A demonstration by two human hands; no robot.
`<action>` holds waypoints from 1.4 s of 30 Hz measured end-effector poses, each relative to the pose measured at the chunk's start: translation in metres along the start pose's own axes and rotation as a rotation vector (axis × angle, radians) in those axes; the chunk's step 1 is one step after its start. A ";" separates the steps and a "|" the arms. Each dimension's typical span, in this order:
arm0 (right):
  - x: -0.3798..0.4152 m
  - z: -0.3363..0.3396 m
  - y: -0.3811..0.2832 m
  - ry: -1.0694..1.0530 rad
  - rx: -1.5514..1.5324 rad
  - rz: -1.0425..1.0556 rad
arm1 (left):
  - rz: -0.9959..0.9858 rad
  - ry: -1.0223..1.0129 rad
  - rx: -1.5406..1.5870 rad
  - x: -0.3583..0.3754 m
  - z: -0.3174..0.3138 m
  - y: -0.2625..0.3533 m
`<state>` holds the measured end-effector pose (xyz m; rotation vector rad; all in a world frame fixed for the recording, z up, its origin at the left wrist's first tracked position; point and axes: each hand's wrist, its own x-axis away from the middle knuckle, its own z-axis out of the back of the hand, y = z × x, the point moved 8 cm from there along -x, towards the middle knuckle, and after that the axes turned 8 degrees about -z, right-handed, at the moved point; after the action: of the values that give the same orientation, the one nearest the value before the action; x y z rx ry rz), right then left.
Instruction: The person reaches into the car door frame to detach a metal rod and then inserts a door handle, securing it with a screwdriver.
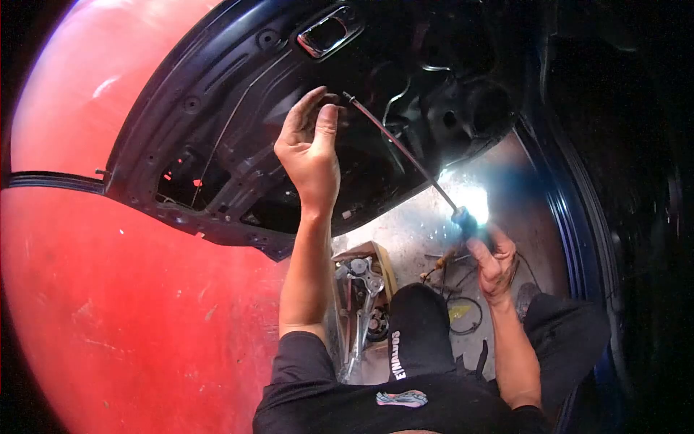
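Note:
My right hand [494, 265] is closed on the handle end of a long screwdriver [405, 150], partly lost in glare. Its thin shaft slants up and left, ending in a small tip. Beside that tip, my left hand [312, 155] is raised with thumb and fingers apart and slightly bent. Nothing shows in it, though some fingers are partly hidden. Behind both hands is a dark car door [238, 108] with its inner panel off, showing bare metal, openings and a thin rod. A chrome-edged inner handle surround [330, 32] sits near its top.
A cardboard box [387, 269] of metal parts, including a window regulator-like piece [372, 282], stands on the floor by my knee. Cables [470, 315] and an orange-handled tool [438, 265] lie nearby. Red bodywork [144, 304] curves along the left; a dark door frame [571, 210] is at right.

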<state>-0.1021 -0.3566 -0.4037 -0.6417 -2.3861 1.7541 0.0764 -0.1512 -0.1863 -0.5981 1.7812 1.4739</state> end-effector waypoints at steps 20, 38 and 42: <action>-0.026 0.010 0.004 0.039 -0.118 0.002 | -0.866 -0.303 -1.591 -0.094 -0.051 0.024; -0.033 0.040 0.002 0.117 -0.220 0.080 | -0.761 -0.473 -1.335 -0.037 -0.041 -0.005; -0.037 0.032 -0.008 0.107 -0.188 0.065 | -0.755 -0.467 -1.333 -0.036 -0.039 -0.007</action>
<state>-0.0814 -0.4014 -0.4010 -0.8228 -2.5008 1.4879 0.0944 -0.1936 -0.1597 -1.2241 -0.0398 1.8197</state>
